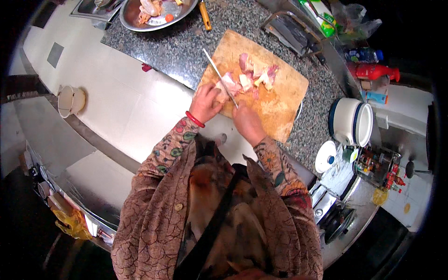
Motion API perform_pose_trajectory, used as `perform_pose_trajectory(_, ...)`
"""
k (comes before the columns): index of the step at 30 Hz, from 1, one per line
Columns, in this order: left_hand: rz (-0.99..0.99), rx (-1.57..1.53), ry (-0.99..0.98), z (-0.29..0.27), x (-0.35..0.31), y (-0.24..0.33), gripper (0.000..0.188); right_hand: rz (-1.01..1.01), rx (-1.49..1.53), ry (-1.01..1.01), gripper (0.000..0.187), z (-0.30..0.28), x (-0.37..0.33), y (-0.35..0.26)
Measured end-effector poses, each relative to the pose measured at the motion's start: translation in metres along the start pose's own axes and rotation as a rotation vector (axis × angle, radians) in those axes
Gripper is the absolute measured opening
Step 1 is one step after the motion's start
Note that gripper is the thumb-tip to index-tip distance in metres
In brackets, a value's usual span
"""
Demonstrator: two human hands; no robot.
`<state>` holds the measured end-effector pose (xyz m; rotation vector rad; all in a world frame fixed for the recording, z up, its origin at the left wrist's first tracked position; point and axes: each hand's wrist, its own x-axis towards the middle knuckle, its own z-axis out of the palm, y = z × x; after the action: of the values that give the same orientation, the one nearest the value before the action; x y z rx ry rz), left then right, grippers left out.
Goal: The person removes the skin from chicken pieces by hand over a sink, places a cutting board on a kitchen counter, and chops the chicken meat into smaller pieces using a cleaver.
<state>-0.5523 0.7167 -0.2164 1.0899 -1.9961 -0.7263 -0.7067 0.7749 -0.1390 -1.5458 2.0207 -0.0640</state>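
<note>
A wooden cutting board [275, 109] lies at an angle on the speckled stone counter. My right hand [248, 123] is closed round the handle of a knife [215, 70]. I see its blade nearly edge-on, slanting away to the far left across a piece of raw chicken [229, 84]. My left hand [206, 103], with a red bracelet at the wrist, presses its curled fingers on that piece, left of the blade. Several cut chicken pieces [255, 70], with pink flesh and pale skin, lie right of the blade. My fingers hide the handle and part of the meat.
At the far left a metal basin [135, 28] holds chicken and an orange slice, beside a yellow handle [205, 17]. A knife rack [291, 32] stands at the back right. Rightward are a white pot [345, 121], its lid [325, 157] and bottles [373, 71]. A bucket [71, 101] stands left.
</note>
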Motion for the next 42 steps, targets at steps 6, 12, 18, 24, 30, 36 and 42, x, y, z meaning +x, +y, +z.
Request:
perform_pose_trajectory(6,0.109,0.084,0.012,0.012,0.008,-0.002,0.031,0.022,0.042,-0.059,0.025,-0.018,-0.002,0.005)
perform_pose_trajectory(12,0.111,0.058,0.035,0.016,0.007,-0.004,0.029,-0.001,0.002,-0.117,0.023,-0.027,-0.014,0.014)
perform_pose_trajectory(18,0.115,0.032,-0.029,0.021,0.009,0.001,0.023,-0.284,-0.014,0.017,0.023,0.001,0.043,-0.004)
perform_pose_trajectory(24,0.063,0.046,0.045,0.014,0.013,-0.01,0.024,-0.054,0.008,-0.055,0.024,-0.017,-0.019,0.017)
perform_pose_trajectory(30,-0.653,-0.691,0.066,-0.016,0.028,-0.041,0.016,0.035,0.009,-0.056,0.025,-0.019,-0.033,0.031)
perform_pose_trajectory(36,-0.672,-1.219,-0.06,-0.001,0.049,-0.033,0.041,0.218,0.603,-0.067,0.024,-0.009,-0.045,0.058)
perform_pose_trajectory(42,-0.145,-0.28,-0.224,0.016,0.064,-0.002,0.075,0.523,1.415,0.091,0.019,-0.001,-0.09,0.072)
